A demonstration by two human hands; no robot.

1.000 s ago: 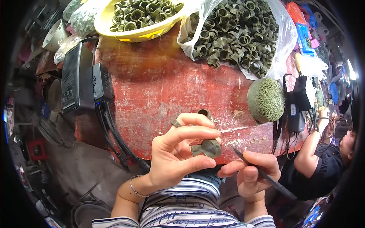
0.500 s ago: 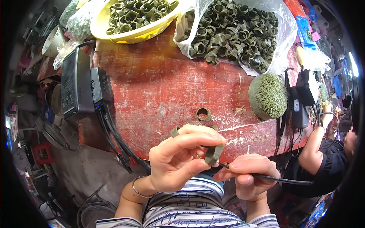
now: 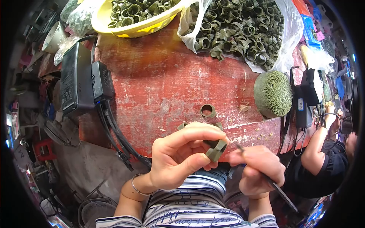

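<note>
My left hand (image 3: 176, 155) pinches an olive-green ring (image 3: 216, 151) between thumb and fingers, its opening tilted up. To its right my right hand (image 3: 262, 169) grips a thin dark hand tool (image 3: 279, 192), whose long end sticks out toward the lower right. The tool's tip is blurred and stands a little apart from the ring. Another green ring (image 3: 208, 110) lies on the red table (image 3: 159, 95) just beyond my hands. Parts of more green pieces (image 3: 182, 125) show behind my left fingers, mostly hidden.
At the back stand a yellow basin (image 3: 140, 31) and a clear plastic bag (image 3: 291, 34), both full of green rings. A green porous block (image 3: 273, 94) sits at right. Black devices with cables (image 3: 81, 83) occupy the left edge. Another person's arm (image 3: 315, 146) shows at far right.
My right hand has drawn back rightward from the ring, and the tool now slants more steeply. The ring has turned slightly in my left fingers.
</note>
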